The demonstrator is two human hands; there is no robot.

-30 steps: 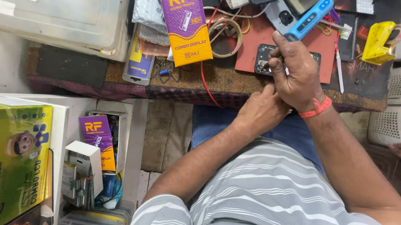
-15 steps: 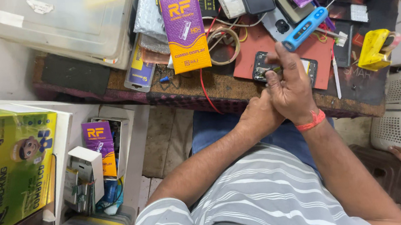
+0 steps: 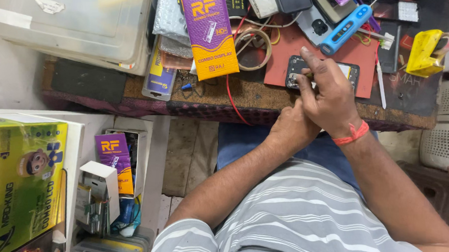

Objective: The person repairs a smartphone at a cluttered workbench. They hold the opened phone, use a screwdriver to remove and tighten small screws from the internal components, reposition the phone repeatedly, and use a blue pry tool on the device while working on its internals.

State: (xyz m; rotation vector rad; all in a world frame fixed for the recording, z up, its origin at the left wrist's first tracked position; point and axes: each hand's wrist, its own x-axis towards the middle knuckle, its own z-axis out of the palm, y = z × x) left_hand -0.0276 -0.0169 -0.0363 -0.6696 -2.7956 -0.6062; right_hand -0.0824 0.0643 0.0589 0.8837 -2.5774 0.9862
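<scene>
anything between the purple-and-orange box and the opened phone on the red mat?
Head view: a tape ring and tangled red wires lie between the purple-and-orange box and the opened phone, which sits on the red mat under the right hand.

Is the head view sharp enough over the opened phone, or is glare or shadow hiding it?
Head view: even, soft light, no strong glare; the opened dark phone on the red mat looks sharp, but the right hand covers its middle; the left hand sits just behind it; the frame edges bend slightly.
</scene>
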